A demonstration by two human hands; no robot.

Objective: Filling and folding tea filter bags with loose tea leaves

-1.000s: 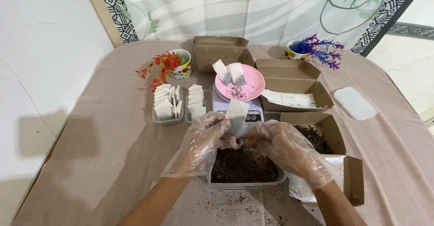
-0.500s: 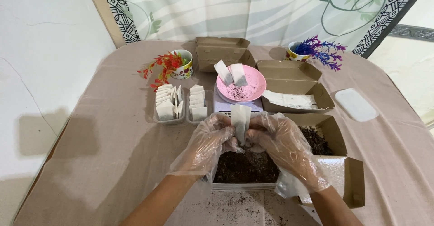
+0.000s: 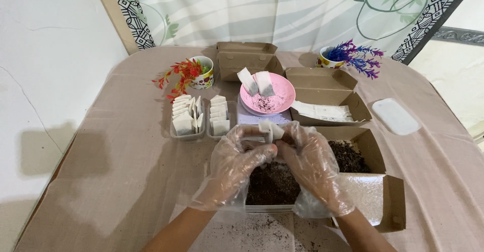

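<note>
Nearest me: loose dark crumbs (image 3: 262, 227) scattered on the tablecloth (image 3: 101, 181), spilled at the edge of my working spot.

My left hand (image 3: 234, 169), in a clear plastic glove, fingers pinched on one side of a small white paper bag (image 3: 270, 130). My right hand (image 3: 315, 163), gloved likewise, pinched on the other side. Both hands are closed on the bag, held upright between the fingertips, mouth up so its fill stays in.

Directly beneath: a clear tray (image 3: 272, 207) of dark loose tea, kept under the bag so anything that falls lands back in it.

Just right: an open cardboard box (image 3: 375, 156) with more of the dark leaf, lid (image 3: 390, 209) folded out toward me.

Left of the hands: two small clear tubs (image 3: 201, 133) packed with white bags standing on edge, within easy reach.

Behind: a pink plate (image 3: 280, 100) bearing two bags and some crumbs; a second cardboard box (image 3: 327, 88) holding flat white paper; a white lid (image 3: 396, 117) lying well to the right.

Farthest: a closed cardboard box (image 3: 247, 58), flanked by a cup with red artificial flowers (image 3: 201, 73) and a cup with purple ones (image 3: 327, 60), set clear of the work.
</note>
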